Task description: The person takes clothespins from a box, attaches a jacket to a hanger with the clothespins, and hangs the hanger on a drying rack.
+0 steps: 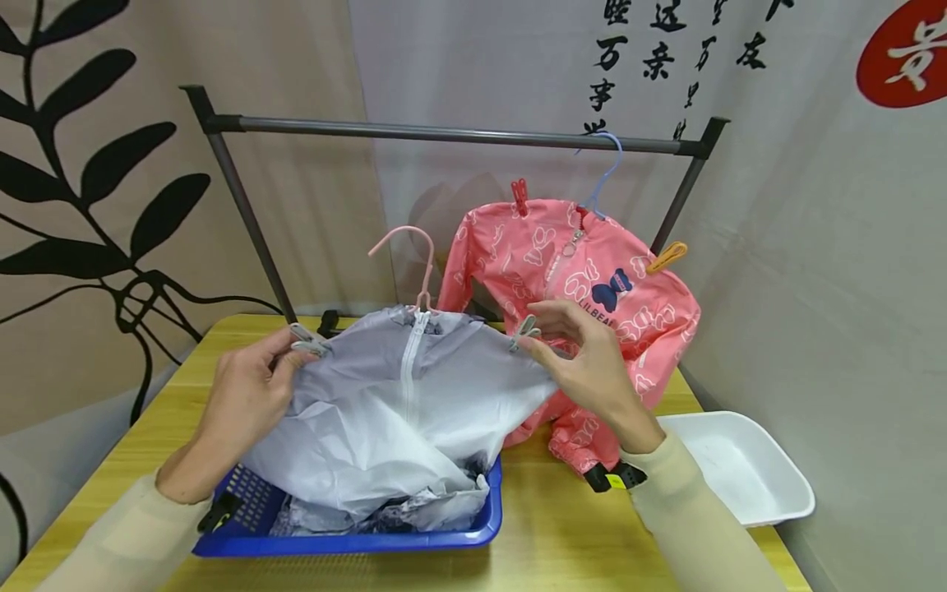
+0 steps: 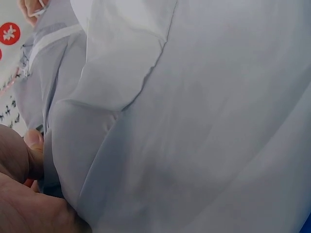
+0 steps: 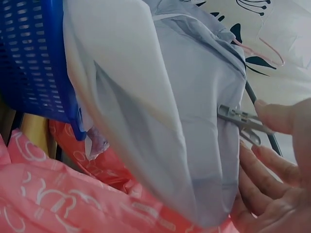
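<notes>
A pale grey jacket [image 1: 370, 395] with a white zipper hangs on a pink hanger [image 1: 425, 271], its lower part lying in a blue basket [image 1: 348, 543]. At its left shoulder my left hand [image 1: 247, 390] pinches a grey clothespin [image 1: 309, 339] between thumb and fingers. My right hand [image 1: 592, 366] has thumb and forefinger on the handles of another grey clothespin [image 3: 238, 116], whose tip grips the right shoulder cloth. Much of the left wrist view is filled by the jacket [image 2: 194, 97], which hides the left clothespin there.
Behind stands a dark metal rack [image 1: 444, 131]. From its bar a pink patterned jacket [image 1: 547, 263] hangs on a blue hanger [image 1: 610, 168], with a red clothespin [image 1: 520, 197] and a yellow clothespin [image 1: 667, 257] on its shoulders. A white tray [image 1: 740, 469] sits at the table's right edge.
</notes>
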